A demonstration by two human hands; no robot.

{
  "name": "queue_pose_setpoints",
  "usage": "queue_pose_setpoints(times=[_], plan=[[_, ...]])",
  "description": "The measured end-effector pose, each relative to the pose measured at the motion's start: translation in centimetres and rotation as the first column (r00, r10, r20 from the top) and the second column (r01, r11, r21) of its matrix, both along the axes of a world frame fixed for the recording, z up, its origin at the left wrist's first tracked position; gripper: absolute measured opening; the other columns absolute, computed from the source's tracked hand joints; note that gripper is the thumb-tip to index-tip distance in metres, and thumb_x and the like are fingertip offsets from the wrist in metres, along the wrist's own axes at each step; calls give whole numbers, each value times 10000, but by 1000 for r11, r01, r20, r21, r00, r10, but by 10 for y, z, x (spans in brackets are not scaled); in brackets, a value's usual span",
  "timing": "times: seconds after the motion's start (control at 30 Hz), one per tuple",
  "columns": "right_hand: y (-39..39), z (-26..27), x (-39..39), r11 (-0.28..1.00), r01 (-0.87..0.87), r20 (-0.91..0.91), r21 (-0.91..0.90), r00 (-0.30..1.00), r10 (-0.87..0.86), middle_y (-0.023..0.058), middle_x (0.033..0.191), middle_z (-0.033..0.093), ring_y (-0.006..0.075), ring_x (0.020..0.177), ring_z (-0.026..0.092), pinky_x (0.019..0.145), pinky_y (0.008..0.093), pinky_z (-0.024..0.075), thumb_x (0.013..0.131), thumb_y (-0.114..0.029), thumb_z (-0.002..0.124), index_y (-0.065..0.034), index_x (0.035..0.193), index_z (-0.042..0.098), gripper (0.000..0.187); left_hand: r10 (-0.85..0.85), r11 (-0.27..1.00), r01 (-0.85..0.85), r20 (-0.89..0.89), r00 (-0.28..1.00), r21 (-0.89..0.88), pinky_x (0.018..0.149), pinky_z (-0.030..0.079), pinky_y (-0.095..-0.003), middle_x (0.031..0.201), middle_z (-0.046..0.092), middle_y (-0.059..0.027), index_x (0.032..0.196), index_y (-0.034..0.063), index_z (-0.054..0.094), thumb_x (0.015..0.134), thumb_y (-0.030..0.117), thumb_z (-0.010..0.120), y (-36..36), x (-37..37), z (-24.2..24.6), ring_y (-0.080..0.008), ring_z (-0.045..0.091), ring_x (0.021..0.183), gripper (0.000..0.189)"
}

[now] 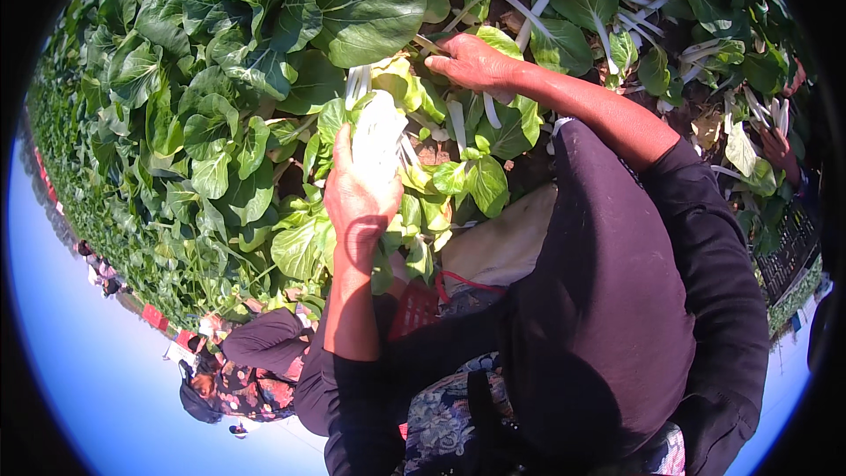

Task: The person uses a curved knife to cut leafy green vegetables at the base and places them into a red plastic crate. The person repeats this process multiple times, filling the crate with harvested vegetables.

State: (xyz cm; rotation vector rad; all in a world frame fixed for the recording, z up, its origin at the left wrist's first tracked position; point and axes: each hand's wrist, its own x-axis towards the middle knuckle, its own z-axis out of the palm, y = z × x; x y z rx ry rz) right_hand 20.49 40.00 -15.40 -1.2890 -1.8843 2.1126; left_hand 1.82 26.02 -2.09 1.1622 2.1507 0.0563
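My left hand (360,198) is closed around the white base of a leafy green, bok choy (380,132), which looks overexposed in the sun. Just above it, more white stalks stand under a broad dark green leaf (377,6). My right hand (479,63) is further up and to the right, its thumb and fingers pinching a thin pale stalk (429,45); what lies under the palm is hidden. Yellowing leaves (396,76) hang between the two hands. Small green leaves (486,185) and loose white stalks (457,125) lie below my right hand.
Dense standing greens (198,92) fill the left. Cut or loose greens (595,20) lie on soil at the upper right. My bent knee (595,244) rises beside a pale sack-like sheet (502,231) and a red plastic crate (413,311). A person (244,383) crouches lower left; another hand (780,149) works far right.
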Motion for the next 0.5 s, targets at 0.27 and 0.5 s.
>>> queue_pose_setpoints(times=[0.27, 0.5], plan=[[-14, 58, 3, 699, 54, -293, -713, 883, -366, 21, 750, 573, 52, 543, 497, 410, 185, 377, 872, -308, 666, -31, 1175, 564, 423, -515, 822, 530, -128, 848, 206, 753, 518, -369, 1202, 536, -176, 1325, 106, 445, 647, 166, 728, -57, 49, 48, -291, 626, 815, 737], [6, 124, 48, 934, 234, -187, -269, 939, -290, 5, 652, 553, 46, 461, 452, 409, 190, 361, 777, -232, 761, -17, 994, 620, 337, 76, 925, -244, 488, 869, 291, 757, 518, -303, 1050, 611, -123, 1240, 25, 521, 600, 98, 757, -89, 58, 108, -198, 631, 827, 686]])
